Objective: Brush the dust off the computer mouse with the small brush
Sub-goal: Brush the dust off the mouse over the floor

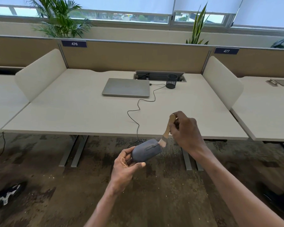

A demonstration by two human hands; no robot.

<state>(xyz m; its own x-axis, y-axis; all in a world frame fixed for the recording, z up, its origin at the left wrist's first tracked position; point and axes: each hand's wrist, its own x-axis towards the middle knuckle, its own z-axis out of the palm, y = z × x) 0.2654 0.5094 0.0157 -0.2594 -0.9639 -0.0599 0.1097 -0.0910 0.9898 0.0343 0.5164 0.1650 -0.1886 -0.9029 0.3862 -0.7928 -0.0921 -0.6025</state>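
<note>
- Mouse (pixel 146 152), grey-blue with its wheel facing up, is held in the air in front of the desk's near edge, above the carpet, its front end tilted up and to the right.
- At far left on the carpet (pixel 39 177), a dark shoe with white markings (pixel 6 196) pokes into view; a palm plant (pixel 59 18) stands behind the tan partition, below the window blinds.
- A partition label reading 476 (pixel 74 43) marks the middle desk (pixel 72 112), which is fenced by white side screens.
- A closed silver laptop (pixel 126 87) lies flat toward the back of the desk; a black cable (pixel 140 105) runs from its right side in loops across the desk and over the near edge toward the mouse.
- The left hand (pixel 124 167) cups the mouse's rear end from below, fingers curled around its left side and the thumb pressed along its near side.
- A black mesh cup (pixel 172 81) stands upright just right of the laptop, beside an open cable hatch in the desk.
- A small brush (pixel 167 131) with a wooden handle slants down and to the left, its pale bristles touching the front right end of the mouse.
- The right hand (pixel 185 133) pinches the brush handle near its top between the thumb and curled fingers, above the desk edge.
- A spiky-leaved plant (pixel 197 28) rises behind the partition, and a label reading 477 (pixel 226 51) marks the next desk at right.
</note>
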